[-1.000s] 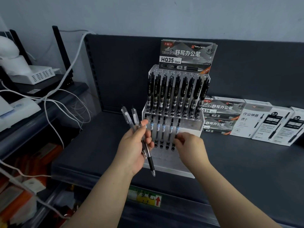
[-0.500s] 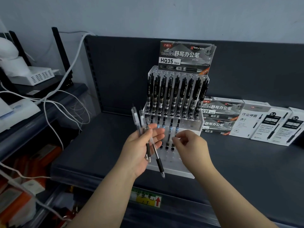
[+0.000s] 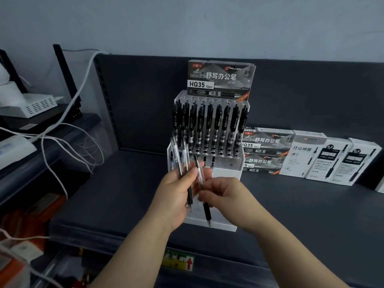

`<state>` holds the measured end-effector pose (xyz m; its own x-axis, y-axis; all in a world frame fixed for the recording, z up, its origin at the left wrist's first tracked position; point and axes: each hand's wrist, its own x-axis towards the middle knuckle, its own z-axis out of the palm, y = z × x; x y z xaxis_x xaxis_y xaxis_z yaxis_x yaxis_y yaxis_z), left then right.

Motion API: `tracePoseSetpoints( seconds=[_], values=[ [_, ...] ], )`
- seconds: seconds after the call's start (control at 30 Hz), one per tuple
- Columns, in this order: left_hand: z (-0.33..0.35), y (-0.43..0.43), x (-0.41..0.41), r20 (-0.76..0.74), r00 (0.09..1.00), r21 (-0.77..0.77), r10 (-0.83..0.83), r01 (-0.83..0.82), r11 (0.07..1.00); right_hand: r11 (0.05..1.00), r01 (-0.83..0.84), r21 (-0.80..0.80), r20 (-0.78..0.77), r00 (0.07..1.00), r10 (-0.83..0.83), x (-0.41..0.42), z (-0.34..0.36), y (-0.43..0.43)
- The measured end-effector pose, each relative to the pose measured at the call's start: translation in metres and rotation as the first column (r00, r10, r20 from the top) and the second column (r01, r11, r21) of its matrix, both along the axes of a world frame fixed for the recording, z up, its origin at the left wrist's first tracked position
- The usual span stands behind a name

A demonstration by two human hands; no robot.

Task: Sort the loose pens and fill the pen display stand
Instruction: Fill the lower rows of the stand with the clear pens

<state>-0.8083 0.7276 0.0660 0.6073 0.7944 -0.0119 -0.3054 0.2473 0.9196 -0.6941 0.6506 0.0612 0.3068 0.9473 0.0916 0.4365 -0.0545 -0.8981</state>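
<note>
A dark grey shelf (image 3: pixel 291 215) with a matching back panel (image 3: pixel 141 100) carries the pen display stand (image 3: pixel 227 173), which stands upright near the middle, its white base reaching almost to the shelf's front edge. Its upper tier is packed with black pens (image 3: pixel 207 125); a few more sit in the lower tier. A grey HQ35 box (image 3: pixel 220 80) rests on top of the stand.

In front of the stand, the left hand (image 3: pixel 174 200) grips a small bunch of clear pens (image 3: pixel 189 194), fingers curled around them; blur makes their number hard to count. The right hand (image 3: pixel 226 196) pinches a single clear pen (image 3: pixel 206 212) between thumb and fingertips, tip down, just beside the bunch.

To the right, grey boxes (image 3: pixel 268 149) and white boxes (image 3: pixel 318 159) line the back panel. A yellow label (image 3: pixel 179 261) is stuck on the shelf's front edge. On the left, a white router (image 3: pixel 33 104) and loose white cables (image 3: pixel 62 121) sit on a separate rack below a blue-grey wall (image 3: pixel 187 23).
</note>
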Motion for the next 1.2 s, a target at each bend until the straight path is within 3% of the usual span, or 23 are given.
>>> tracePoseSetpoints(
  seconds=[0.17, 0.4, 0.5, 0.97, 1.2],
  values=[
    [0.002, -0.005, 0.011, -0.009, 0.999, 0.034, 0.040, -0.040, 0.999, 0.998, 0.055, 0.022, 0.022, 0.998, -0.055, 0.001, 0.001, -0.001],
    [0.002, -0.002, 0.007, -0.059, 0.989, 0.033, 0.136, -0.134, 0.990, 0.910, 0.385, 0.153, -0.023, 0.922, -0.386, 0.025, 0.002, -0.001],
    [-0.002, 0.000, 0.003, -0.107, 0.980, 0.059, 0.166, -0.161, 0.985, 0.874, 0.454, 0.173, -0.068, 0.891, -0.450, 0.030, -0.003, 0.006],
    [-0.009, -0.008, -0.005, -0.102, 0.982, -0.010, 0.161, -0.163, 0.987, 0.913, 0.405, 0.055, 0.318, 0.859, -0.400, 0.026, -0.034, 0.021],
    [-0.011, -0.011, -0.006, -0.102, 0.987, -0.027, 0.121, -0.124, 0.992, 0.911, 0.411, 0.034, 0.337, 0.854, -0.397, 0.024, -0.032, 0.020]
  ],
)
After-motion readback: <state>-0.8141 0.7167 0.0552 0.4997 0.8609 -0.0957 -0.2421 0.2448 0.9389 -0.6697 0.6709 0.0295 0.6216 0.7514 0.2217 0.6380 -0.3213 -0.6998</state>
